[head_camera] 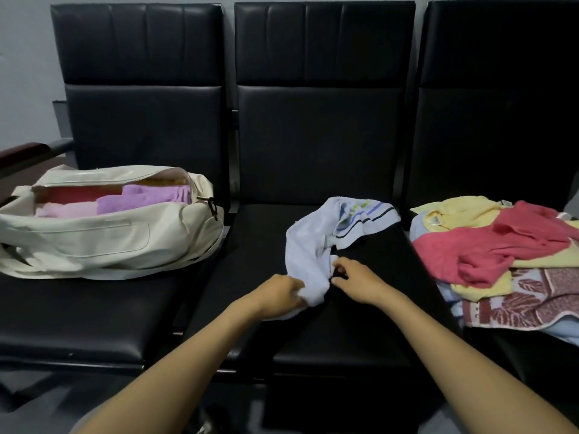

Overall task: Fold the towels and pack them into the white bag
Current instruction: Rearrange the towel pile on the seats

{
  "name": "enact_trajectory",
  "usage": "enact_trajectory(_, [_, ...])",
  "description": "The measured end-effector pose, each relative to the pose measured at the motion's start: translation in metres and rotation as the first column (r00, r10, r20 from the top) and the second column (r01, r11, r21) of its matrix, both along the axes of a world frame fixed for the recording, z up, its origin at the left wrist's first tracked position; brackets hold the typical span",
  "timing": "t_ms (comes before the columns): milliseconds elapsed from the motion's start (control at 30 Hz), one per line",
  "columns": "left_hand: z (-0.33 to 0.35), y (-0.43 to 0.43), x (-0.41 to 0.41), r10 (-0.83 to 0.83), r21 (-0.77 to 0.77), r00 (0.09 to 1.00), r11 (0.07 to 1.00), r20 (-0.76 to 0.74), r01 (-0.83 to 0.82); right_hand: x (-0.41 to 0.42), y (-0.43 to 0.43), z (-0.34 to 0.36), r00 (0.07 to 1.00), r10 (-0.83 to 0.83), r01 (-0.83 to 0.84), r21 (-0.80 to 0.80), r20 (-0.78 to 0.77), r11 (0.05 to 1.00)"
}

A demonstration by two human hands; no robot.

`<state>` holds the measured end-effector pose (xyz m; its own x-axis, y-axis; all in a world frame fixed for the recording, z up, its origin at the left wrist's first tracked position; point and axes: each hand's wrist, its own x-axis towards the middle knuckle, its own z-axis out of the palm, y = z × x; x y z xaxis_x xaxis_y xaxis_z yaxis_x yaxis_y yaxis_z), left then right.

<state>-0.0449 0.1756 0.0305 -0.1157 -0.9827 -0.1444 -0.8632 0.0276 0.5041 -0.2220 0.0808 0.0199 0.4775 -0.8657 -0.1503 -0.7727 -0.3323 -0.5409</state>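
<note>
A crumpled pale blue towel with dark stripes lies on the middle black seat. My left hand grips its near end. My right hand pinches the cloth's edge just to the right, fingers curled. The white bag sits unzipped on the left seat, with folded purple and pink towels and a red one inside. A loose pile lies on the right seat: a red towel, a yellow towel and a leaf-patterned maroon towel.
Three joined black chairs stand against a grey wall, backrests rising behind the seats. A dark red armrest sticks out at the far left. The floor shows below the seats' front edge.
</note>
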Motion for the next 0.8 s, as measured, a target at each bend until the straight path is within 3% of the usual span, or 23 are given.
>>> enact_trajectory(67, [0.006, -0.001, 0.0, 0.06, -0.189, 0.985, 0.978, -0.161, -0.09, -0.001, -0.001, 0.002, 0.985, 0.043, -0.053, 0.058, 0.165, 0.997])
enact_trajectory(167, [0.015, -0.004, 0.003, 0.074, -0.301, 0.92, 0.932, -0.385, -0.201, -0.001, 0.002, 0.008, 0.939, 0.206, -0.222, 0.027, 0.274, 0.975])
enact_trajectory(233, [0.017, -0.006, 0.007, 0.044, -0.32, 0.903, 0.927, -0.427, -0.196, 0.001, 0.001, 0.015, 0.906, 0.152, -0.126, -0.091, 0.395, 0.988])
enact_trajectory(333, [0.018, -0.01, 0.013, 0.099, -0.212, 0.923, 0.959, -0.373, -0.189, -0.003, -0.002, 0.032, 0.788, -0.027, 0.112, -0.1, 0.615, 0.989])
enact_trajectory(433, [0.014, -0.014, 0.015, 0.291, -0.154, 0.954, 0.942, -0.067, -0.298, -0.01, -0.004, 0.04, 0.673, -0.045, 0.101, -0.032, 0.738, 0.994])
enact_trajectory(500, [0.01, -0.016, 0.018, 0.409, -0.2, 0.909, 0.9, 0.078, -0.388, -0.014, -0.006, 0.041, 0.591, -0.04, 0.072, -0.004, 0.805, 0.997])
enact_trajectory(567, [0.003, -0.019, 0.028, 0.508, -0.21, 0.858, 0.849, 0.073, -0.485, -0.021, -0.008, 0.046, 0.479, -0.09, 0.068, 0.065, 0.873, 0.996])
enact_trajectory(600, [-0.001, -0.022, 0.035, 0.555, -0.188, 0.832, 0.816, -0.012, -0.547, -0.026, -0.009, 0.05, 0.461, -0.103, 0.08, 0.074, 0.881, 0.994])
enact_trajectory(667, [-0.002, -0.027, 0.047, 0.593, -0.136, 0.747, 0.748, -0.3, -0.649, -0.04, -0.012, 0.051, 0.58, -0.052, 0.121, -0.023, 0.813, 0.992])
enact_trajectory(733, [0.004, -0.028, 0.051, 0.511, -0.18, 0.666, 0.704, -0.543, -0.687, -0.053, -0.016, 0.045, 0.809, 0.056, 0.042, -0.153, 0.585, 0.987])
enact_trajectory(800, [0.015, -0.024, 0.052, 0.385, -0.273, 0.616, 0.649, -0.687, -0.71, -0.061, -0.018, 0.037, 0.938, 0.136, -0.087, -0.164, 0.318, 0.983])
